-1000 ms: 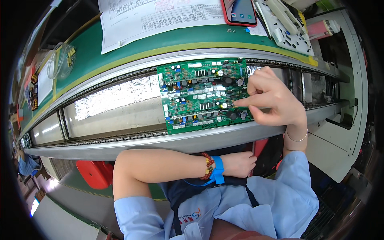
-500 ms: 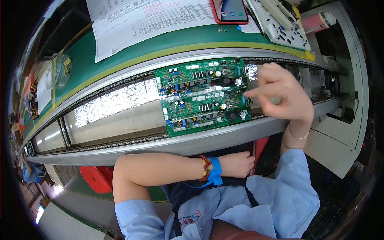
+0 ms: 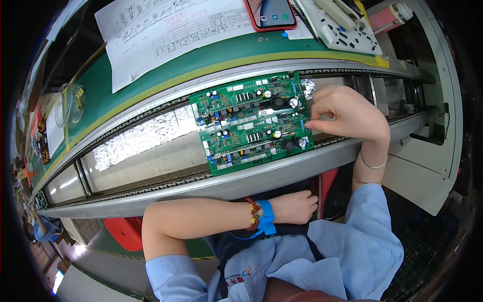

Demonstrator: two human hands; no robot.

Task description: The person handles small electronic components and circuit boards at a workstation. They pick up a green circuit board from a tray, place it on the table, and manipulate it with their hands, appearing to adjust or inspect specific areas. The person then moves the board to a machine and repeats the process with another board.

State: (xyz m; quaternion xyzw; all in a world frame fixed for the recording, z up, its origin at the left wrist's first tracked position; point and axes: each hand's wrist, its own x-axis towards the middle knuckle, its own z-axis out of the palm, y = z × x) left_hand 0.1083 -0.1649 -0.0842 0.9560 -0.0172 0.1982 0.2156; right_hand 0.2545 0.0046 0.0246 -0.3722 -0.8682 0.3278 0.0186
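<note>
Fingerwork at the right edge of the circuit board (image 3: 251,124) seems the current step, calling for care. Right hand (image 3: 348,113) curled, grasp unclear; left hand (image 3: 296,207) clenched.

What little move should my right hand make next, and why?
I'd probably ease the right hand straight up, clear of the green circuit boards: its fingertips are right beside a small blue component near their right edge, and a sideways brush might knock it. Whether they actually touch it, I can't tell.
</note>
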